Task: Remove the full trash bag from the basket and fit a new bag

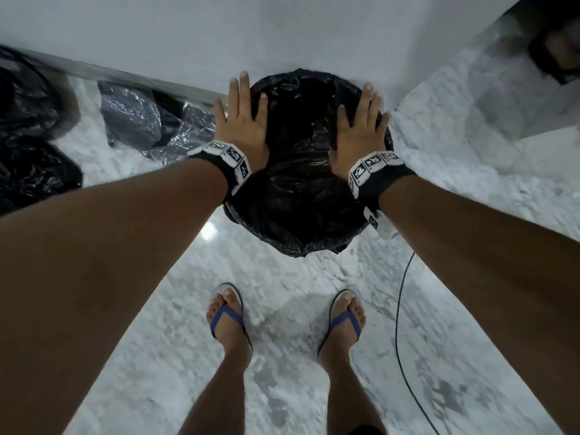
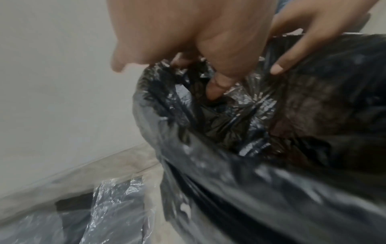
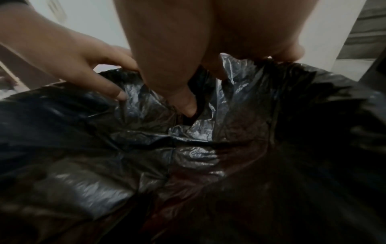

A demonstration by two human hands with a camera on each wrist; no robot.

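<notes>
A black trash bag (image 1: 301,183) lines the round basket that stands on the floor against the white wall. Its edge is folded out over the rim. My left hand (image 1: 243,120) lies on the left side of the rim with fingers straight and spread, thumb on the inside of the bag. On the right side my right hand (image 1: 361,127) lies the same way. In the left wrist view the left thumb (image 2: 217,89) presses into the crinkled bag (image 2: 250,165). In the right wrist view the right thumb (image 3: 185,102) pushes the bag (image 3: 146,156) inward, with the left hand (image 3: 73,54) opposite.
Filled black bags (image 1: 28,130) lie on the marble floor at far left. A clear packet with dark bags inside (image 1: 150,124) lies by the wall. A black cable (image 1: 400,309) runs across the floor on the right. My sandalled feet (image 1: 229,312) stand just in front of the basket.
</notes>
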